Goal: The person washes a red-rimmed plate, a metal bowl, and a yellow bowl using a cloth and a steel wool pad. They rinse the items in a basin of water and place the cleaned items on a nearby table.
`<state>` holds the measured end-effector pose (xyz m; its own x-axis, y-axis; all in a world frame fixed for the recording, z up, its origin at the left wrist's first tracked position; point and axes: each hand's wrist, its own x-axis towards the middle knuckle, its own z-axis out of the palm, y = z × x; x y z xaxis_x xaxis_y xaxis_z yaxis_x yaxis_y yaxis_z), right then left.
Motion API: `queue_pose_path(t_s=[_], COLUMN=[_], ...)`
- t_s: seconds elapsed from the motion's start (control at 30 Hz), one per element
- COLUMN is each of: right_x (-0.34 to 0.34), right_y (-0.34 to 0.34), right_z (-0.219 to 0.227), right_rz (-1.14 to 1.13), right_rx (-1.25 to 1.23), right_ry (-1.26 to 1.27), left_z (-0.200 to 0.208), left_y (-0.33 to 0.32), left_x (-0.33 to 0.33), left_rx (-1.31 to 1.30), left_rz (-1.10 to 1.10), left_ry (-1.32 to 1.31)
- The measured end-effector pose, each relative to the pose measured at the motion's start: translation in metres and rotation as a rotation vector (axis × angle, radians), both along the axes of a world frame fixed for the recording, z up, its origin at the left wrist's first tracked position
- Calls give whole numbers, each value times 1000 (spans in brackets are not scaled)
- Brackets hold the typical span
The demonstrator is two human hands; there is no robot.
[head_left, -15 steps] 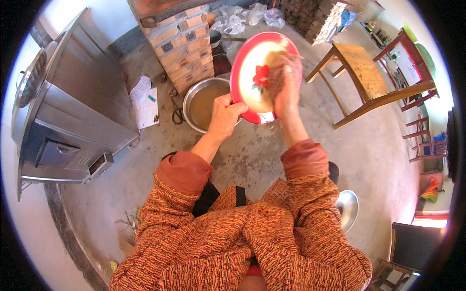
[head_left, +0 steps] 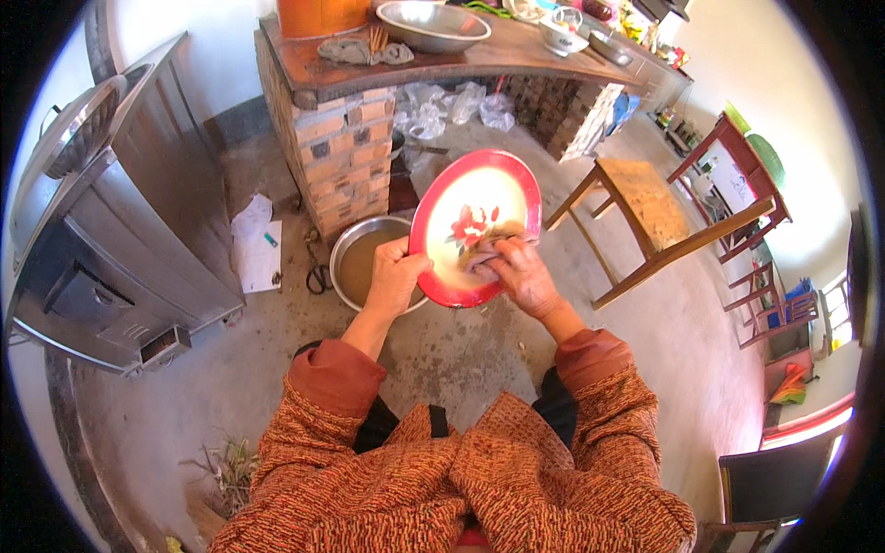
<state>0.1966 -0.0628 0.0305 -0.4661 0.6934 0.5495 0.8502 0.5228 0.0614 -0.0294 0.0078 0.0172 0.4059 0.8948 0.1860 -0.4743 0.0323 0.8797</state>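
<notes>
A round enamel plate [head_left: 452,212] with a red rim, pale centre and red flower is held up tilted before me. My left hand [head_left: 398,276] grips its left edge, thumb on the front and the other fingers hidden behind. Bunched in my right hand [head_left: 524,276] is a brownish cloth [head_left: 479,256], pressed to the plate's lower right face. Just behind my left hand, a metal basin [head_left: 343,293] of murky water stands on the floor.
A brick counter [head_left: 346,152] carrying a metal bowl [head_left: 433,28] rises beyond the basin. At left stands a metal stove [head_left: 157,212]; scissors [head_left: 318,278] and paper [head_left: 251,241] lie nearby. A wooden chair [head_left: 645,207] is to the right.
My right hand and the cloth have moved from the plate's upper right down to its lower right. The view has tilted up, showing more of the counter top.
</notes>
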Motion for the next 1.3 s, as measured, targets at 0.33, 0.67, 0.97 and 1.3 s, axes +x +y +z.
queue_pose_path(t_s=[0.33, 0.67, 0.97, 1.3], right_x=[-45, -5, -72, -116], right_y=[27, 25, -6, -38], right_z=[69, 45, -20, -5], right_rz=[125, -366, -583, -25], right_rx=[329, 207, 80, -725], right_ry=[-337, -146, 229, 1010], left_z=[-12, 17, 10, 14], left_y=[-9, -11, -4, 2], left_x=[8, 2, 1, -4], left_rx=[99, -141, -152, -60], left_rz=[-119, 143, 246, 213], left_ry=[55, -261, -239, -263])
